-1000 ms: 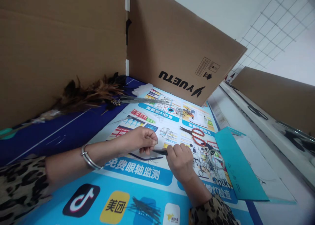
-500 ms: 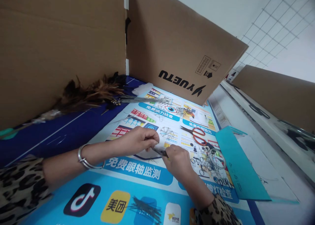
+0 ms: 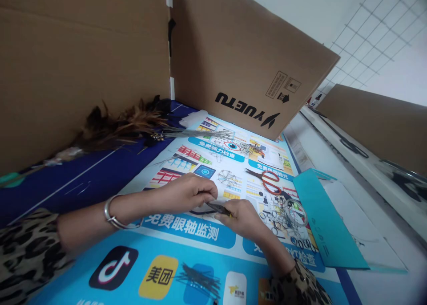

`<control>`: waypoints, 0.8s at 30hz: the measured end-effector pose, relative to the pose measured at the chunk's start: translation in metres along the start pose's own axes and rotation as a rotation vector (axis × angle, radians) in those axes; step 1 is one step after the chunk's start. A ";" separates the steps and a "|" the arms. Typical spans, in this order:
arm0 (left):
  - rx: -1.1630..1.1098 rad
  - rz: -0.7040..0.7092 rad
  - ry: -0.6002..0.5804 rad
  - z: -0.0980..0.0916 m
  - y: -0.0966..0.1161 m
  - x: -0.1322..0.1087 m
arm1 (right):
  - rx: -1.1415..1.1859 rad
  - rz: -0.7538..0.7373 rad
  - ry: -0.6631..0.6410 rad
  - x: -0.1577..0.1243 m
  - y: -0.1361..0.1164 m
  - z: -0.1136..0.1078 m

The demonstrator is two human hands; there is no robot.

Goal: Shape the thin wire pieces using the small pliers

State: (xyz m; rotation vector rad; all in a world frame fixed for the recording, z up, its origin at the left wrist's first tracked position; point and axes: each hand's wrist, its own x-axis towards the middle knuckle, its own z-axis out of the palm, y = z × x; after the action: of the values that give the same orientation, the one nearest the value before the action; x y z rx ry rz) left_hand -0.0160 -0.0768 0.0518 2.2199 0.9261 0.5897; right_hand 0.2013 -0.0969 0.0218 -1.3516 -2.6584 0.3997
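My right hand (image 3: 240, 218) is closed around a pair of pliers (image 3: 220, 209) with dark jaws and a bit of yellow at the handle. The jaws point left, to just under the fingertips of my left hand (image 3: 196, 190). Those fingers are pinched together; whatever they hold is too small to make out. A silver bangle (image 3: 109, 213) circles my left wrist. Beyond my hands lies a small tangle of thin wire (image 3: 227, 177). Scissors with red-orange handles (image 3: 271, 182) rest to its right. Nearer me is a bunch of short dark wires (image 3: 199, 280).
A pile of wire pieces and rings (image 3: 283, 218) lies right of my hand, beside a teal folder or box (image 3: 328, 227). Long thin wires (image 3: 196, 133) and brown feathers (image 3: 125, 122) lie at the back left. Cardboard panels (image 3: 240, 51) stand upright behind the printed sheet (image 3: 180, 251).
My right hand has turned slightly, and more of the pliers shows. Both hands stay close together at nearly the same spot. The view has shifted a little.
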 end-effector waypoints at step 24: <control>-0.785 -0.423 0.022 0.018 -0.029 0.009 | -0.771 -0.173 0.535 -0.006 -0.002 0.013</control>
State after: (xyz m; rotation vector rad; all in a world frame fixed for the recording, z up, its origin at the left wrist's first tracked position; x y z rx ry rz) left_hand -0.0121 -0.0620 0.0201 1.2812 0.9292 0.6329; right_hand 0.1999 -0.1055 0.0096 -1.1133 -2.4765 -0.9591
